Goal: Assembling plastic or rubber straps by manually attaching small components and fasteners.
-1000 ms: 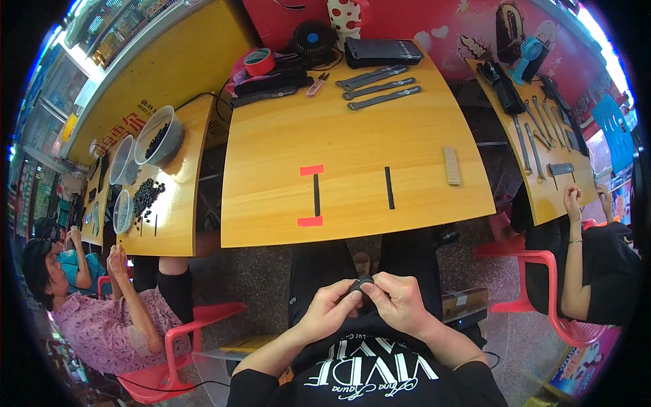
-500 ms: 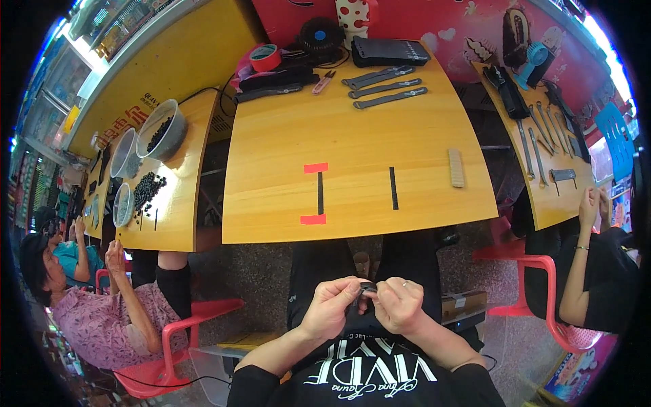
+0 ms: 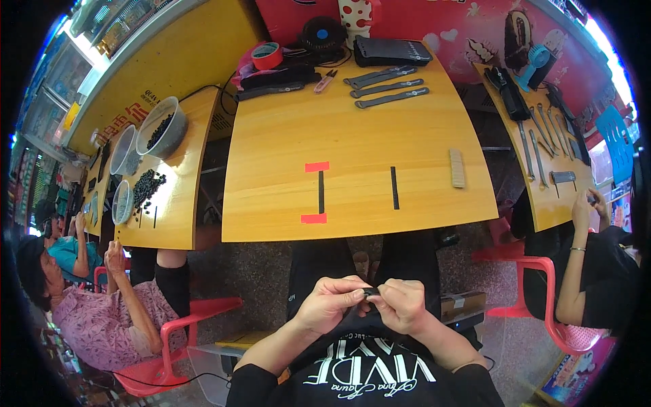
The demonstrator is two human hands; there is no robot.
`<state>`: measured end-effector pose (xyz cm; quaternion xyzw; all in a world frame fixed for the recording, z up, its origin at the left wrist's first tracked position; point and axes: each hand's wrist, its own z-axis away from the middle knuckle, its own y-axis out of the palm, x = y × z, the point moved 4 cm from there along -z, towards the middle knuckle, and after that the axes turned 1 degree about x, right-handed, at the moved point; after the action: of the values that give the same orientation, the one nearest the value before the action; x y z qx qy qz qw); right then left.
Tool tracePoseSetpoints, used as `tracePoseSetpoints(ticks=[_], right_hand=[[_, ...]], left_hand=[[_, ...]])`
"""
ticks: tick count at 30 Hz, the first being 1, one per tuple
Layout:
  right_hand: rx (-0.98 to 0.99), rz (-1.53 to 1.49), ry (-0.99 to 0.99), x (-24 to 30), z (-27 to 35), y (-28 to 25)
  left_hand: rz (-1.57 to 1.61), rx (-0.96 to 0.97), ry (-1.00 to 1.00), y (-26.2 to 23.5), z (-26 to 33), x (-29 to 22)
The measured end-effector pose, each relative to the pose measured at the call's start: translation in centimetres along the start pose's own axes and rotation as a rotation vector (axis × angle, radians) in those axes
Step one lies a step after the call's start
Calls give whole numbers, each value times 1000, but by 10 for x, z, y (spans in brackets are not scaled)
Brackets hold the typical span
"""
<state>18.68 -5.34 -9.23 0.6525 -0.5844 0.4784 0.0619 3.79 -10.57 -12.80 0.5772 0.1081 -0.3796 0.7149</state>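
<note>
In front of my lap, short of the table's near edge, my left hand (image 3: 332, 303) pinches a small dark strip (image 3: 370, 292) between thumb and fingers. My right hand (image 3: 403, 304) is closed on the strip's other side, close beside the left. Only a short dark piece of it shows between the fingers; the rest is hidden by my hands. On the table beyond lie several grey straps (image 3: 391, 98), each with a rounded end. Nearer to me, a black line (image 3: 321, 192) runs between two red tape pieces (image 3: 314, 218), with a second black line (image 3: 395, 188) to its right.
The wooden table (image 3: 271, 156) bears a ribbed beige strip (image 3: 457, 169), thread snips (image 3: 326, 81), a tape roll (image 3: 266, 55), a black pouch (image 3: 391, 51) and a fan (image 3: 323, 34). People sit at side tables; one holds bowls (image 3: 163, 129) of black pieces, the other metal tools (image 3: 538, 156).
Both hands have shifted slightly, and the dark strip between them now lies flatter. At the right table, the other person's hands have moved slightly.
</note>
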Motion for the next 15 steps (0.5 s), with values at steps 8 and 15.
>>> tracePoseSetpoints(ticks=[8,15], right_hand=[[12,273,-222,13,6,10],[73,185,-113,5,-7,6]], left_hand=[[221,-124,-37,-9,3,12],[-157,-247,158,-1,-2,5]])
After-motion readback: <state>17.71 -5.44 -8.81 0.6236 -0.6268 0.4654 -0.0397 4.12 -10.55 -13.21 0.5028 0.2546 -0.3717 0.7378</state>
